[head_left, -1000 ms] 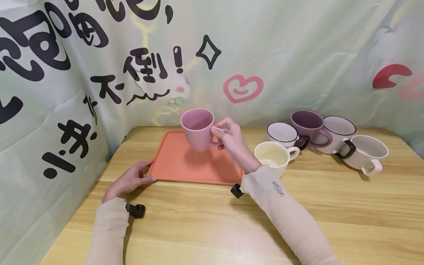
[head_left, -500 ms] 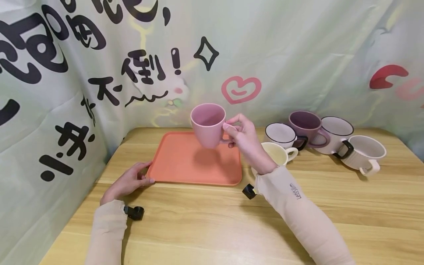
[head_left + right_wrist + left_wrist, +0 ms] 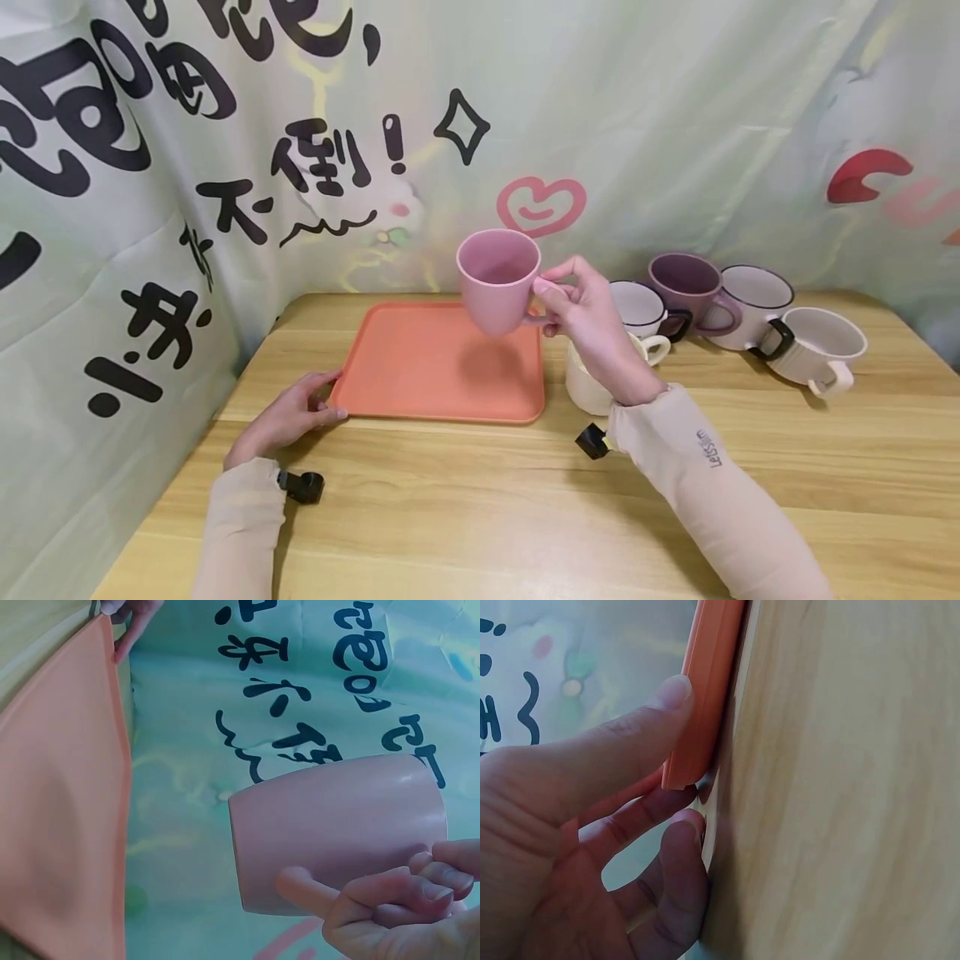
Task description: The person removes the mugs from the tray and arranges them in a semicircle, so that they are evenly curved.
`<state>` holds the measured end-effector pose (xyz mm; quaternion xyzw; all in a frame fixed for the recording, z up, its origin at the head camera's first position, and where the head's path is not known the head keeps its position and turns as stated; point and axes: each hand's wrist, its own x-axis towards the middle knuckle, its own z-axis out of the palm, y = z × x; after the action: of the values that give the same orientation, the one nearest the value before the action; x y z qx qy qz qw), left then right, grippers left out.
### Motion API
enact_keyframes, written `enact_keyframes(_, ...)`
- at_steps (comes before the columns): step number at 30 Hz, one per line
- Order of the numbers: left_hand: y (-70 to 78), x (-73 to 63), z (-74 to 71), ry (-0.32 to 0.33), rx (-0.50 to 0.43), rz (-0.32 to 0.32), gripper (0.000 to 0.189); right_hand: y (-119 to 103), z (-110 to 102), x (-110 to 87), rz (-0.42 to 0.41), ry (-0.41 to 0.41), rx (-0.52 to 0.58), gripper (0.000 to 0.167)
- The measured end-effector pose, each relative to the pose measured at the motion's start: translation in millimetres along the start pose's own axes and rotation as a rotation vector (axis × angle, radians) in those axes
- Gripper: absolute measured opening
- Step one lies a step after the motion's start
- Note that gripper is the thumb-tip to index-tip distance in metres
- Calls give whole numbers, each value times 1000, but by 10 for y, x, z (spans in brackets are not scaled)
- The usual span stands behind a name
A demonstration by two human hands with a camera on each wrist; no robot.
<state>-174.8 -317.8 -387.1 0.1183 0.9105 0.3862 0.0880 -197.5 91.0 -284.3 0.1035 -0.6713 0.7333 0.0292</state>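
Observation:
In the head view my right hand point(image 3: 588, 312) grips a pink mug point(image 3: 498, 287) by its handle. The mug hangs upright in the air over the right part of an orange tray point(image 3: 427, 367), its shadow falling on the tray. The right wrist view shows one finger stretched along the wall of the mug point(image 3: 337, 825); most of the handle is covered by the fingers. At the tray's near left corner, my left hand point(image 3: 296, 408) holds the edge. Seen from the left wrist, the thumb lies on the rim of the tray point(image 3: 705, 697), with fingers curled around the corner below.
Right of the tray stands a cream mug point(image 3: 588, 383), partly behind my right wrist. Further right cluster a white black-rimmed mug point(image 3: 637, 304), a purple mug point(image 3: 682, 287), a larger white mug point(image 3: 757, 300) and a ribbed white cup point(image 3: 817, 346). A printed curtain point(image 3: 637, 125) backs the table point(image 3: 450, 517).
My right hand has carried the pink mug to the right and slightly up, from above the tray's middle toward its right side. The left hand has stayed at the tray's corner.

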Motion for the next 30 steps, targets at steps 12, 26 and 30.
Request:
enact_keyframes(12,-71,-36,20,3,-1,12,73,-116,-280,-150,-52,35,-65,9)
enact_keyframes(26,-23,0,12,-20,-7,27,73,-121,-555,-392,-81,53,15,7)
enact_keyframes(30,-45,5,-13,-13,11,20,73,-104,-593,-443,-85,55,15,8)
